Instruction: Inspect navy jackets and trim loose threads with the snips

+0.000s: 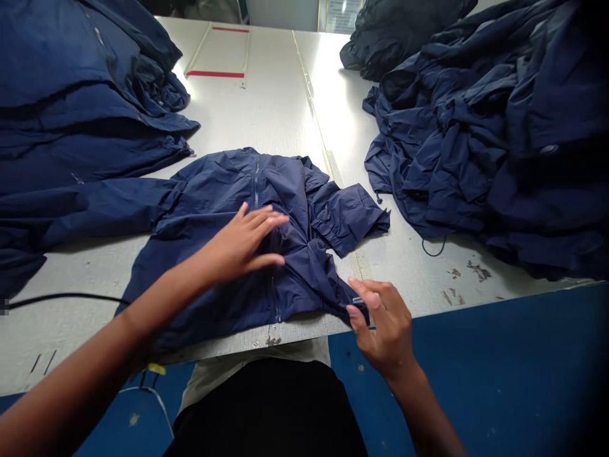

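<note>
A navy blue zip jacket (219,190) lies spread on the table in front of me, its zip running down the front. One sleeve stretches to the left; the other is bunched at the right. Over the middle of the jacket is my left hand (250,244), open with the fingers extended and the thumb apart; whether it touches the cloth I cannot tell. My right hand (384,320) is at the jacket's lower right corner, beside a small pale tag (358,300). Its thumb and fingers are apart, and no cloth shows between them.
Navy garments are piled at the left (61,95), and a larger navy heap (451,139) sits at the right. Behind it is a darker bundle (404,32). Red tape (216,74) marks the white table (280,95). A black cable (66,296) runs in from the left.
</note>
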`<state>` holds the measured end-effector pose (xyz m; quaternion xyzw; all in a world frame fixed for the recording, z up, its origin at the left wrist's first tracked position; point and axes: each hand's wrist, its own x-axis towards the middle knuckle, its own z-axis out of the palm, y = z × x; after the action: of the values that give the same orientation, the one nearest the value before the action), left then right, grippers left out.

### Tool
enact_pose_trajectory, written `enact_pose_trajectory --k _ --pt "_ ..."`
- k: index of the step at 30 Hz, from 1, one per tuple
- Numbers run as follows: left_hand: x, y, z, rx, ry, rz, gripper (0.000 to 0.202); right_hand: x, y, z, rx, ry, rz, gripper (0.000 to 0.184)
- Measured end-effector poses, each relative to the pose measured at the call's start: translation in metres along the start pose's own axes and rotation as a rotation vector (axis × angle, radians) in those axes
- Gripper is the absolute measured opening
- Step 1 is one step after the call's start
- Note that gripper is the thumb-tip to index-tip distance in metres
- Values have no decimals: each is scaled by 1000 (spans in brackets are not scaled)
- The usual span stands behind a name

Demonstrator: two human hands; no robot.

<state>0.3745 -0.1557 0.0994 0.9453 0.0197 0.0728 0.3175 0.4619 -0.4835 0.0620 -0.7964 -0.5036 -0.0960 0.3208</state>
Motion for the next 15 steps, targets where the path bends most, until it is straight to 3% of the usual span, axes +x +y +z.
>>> enact_pose_trajectory --k 2,4,6,8,10,12,15 --pt "-39 20 17 124 -22 54 68 -5 3 6 -30 7 62 43" --pt "-80 30 44 294 -34 77 73 -14 7 17 -79 -78 50 47" --pt "-114 30 68 434 3 116 58 -21 11 28 -121 -95 8 46" --pt "-132 25 81 494 102 170 43 -23 15 33 -154 -17 -24 46" --pt "-137 20 77 520 189 216 32 -19 18 33 -190 120 -61 44" --pt "-134 21 59 539 200 267 23 -11 20 30 -232 257 -131 38" --pt "-133 36 24 514 7 294 21 -7 18 22 -263 341 -263 31"
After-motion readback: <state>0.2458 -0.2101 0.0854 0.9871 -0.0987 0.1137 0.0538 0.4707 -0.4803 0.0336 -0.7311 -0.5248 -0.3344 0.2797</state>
